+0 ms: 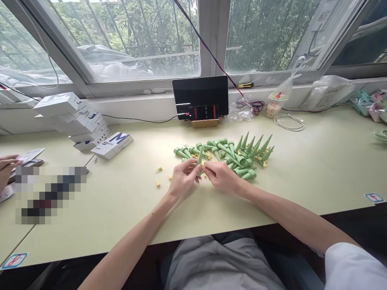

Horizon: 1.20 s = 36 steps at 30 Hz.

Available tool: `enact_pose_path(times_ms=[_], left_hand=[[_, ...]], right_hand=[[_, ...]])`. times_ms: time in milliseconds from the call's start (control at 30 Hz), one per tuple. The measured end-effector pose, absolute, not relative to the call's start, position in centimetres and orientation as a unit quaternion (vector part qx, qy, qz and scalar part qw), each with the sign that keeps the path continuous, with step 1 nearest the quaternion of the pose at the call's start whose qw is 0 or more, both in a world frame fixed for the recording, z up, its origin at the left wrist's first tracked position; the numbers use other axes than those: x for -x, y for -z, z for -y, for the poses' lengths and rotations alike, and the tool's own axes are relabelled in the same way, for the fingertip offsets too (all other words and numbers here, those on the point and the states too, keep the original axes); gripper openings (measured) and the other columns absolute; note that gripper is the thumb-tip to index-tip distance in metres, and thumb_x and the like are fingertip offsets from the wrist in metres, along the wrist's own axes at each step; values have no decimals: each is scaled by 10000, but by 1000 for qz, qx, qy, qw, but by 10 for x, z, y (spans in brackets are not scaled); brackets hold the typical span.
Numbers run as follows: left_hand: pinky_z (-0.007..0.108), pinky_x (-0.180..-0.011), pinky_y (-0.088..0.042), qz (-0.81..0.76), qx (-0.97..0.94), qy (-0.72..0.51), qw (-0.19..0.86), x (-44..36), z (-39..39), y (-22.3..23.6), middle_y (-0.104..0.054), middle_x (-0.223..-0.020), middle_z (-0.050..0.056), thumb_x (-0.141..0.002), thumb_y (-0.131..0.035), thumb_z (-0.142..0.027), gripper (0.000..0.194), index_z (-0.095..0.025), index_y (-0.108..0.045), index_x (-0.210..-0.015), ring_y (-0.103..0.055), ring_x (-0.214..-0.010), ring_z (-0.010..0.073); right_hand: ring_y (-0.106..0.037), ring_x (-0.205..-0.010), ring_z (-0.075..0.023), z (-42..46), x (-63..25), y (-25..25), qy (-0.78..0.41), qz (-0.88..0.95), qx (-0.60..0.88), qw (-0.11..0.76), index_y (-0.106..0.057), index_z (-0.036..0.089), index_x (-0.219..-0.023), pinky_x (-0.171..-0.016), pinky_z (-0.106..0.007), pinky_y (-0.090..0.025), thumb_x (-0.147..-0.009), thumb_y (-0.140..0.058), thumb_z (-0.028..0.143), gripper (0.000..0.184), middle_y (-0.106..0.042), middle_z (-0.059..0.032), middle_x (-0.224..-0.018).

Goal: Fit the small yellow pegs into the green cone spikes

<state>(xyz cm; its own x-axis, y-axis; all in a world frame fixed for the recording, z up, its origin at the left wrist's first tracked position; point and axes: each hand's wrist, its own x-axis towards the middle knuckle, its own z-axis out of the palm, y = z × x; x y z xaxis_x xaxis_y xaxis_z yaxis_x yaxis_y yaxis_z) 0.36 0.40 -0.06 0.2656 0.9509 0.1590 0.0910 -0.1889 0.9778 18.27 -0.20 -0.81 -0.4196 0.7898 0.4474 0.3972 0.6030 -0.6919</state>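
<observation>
My left hand (pixel 183 179) is closed around a green cone-shaped plastic spike (pixel 200 158), held point up over the pale green table (pixel 127 201). My right hand (pixel 221 176) is pinched against the spike's lower end, at a small yellow part (pixel 204 164). Just beyond both hands lies a pile of several green spikes (pixel 236 155) with yellow bits among them. Two loose yellow pieces (pixel 158 169) lie on the table to the left of my left hand.
A dark tablet (pixel 200 96) with a phone (pixel 203 112) on a stand sits by the window. A leaning stack of white boxes (pixel 79 121) stands at the back left. Another person's hand (pixel 6 169) shows at the left edge. Plastic bags and cables lie at the back right.
</observation>
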Motion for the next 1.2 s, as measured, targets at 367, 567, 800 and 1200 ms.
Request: enact_pose_path(times_ms=[367, 567, 800, 1200], left_hand=[[276, -506, -573, -398, -626, -454, 494, -5, -5, 1, -703, -846, 42, -819, -730, -434, 296, -172, -685, -948, -645, -580, 134], [286, -522, -586, -375, -628, -476, 488, -7, -4, -4, -671, -743, 18, -796, -757, -416, 279, -175, -701, -925, -633, -627, 148], [276, -540, -595, -398, -638, -453, 479, -8, -5, -3, -687, -842, 50, -873, -666, -461, 322, -157, -701, -974, -655, -677, 152], [259, -536, -587, -396, -647, -458, 463, -8, -4, -5, -664, -781, 43, -876, -668, -431, 287, -147, -660, -834, -674, -661, 155]], right_hand=[[-439, -429, -89, 4, -182, 5, -430, 712, 387, 397, -514, 186, -675, -444, -236, -340, -976, -496, 351, 344, -534, 27, -546], [-356, -343, -38, 0, -184, -3, -743, 471, 317, 354, -573, 157, -713, -303, -184, -236, -843, -703, 492, 381, -496, 60, -540], [-333, -374, -13, -3, -184, -6, -792, 393, 305, 355, -570, 135, -717, -313, -137, -223, -797, -769, 431, 365, -482, 64, -545], [-319, -388, -13, -4, -182, -3, -804, 363, 296, 366, -519, 154, -692, -306, -126, -231, -807, -765, 374, 349, -457, 73, -561]])
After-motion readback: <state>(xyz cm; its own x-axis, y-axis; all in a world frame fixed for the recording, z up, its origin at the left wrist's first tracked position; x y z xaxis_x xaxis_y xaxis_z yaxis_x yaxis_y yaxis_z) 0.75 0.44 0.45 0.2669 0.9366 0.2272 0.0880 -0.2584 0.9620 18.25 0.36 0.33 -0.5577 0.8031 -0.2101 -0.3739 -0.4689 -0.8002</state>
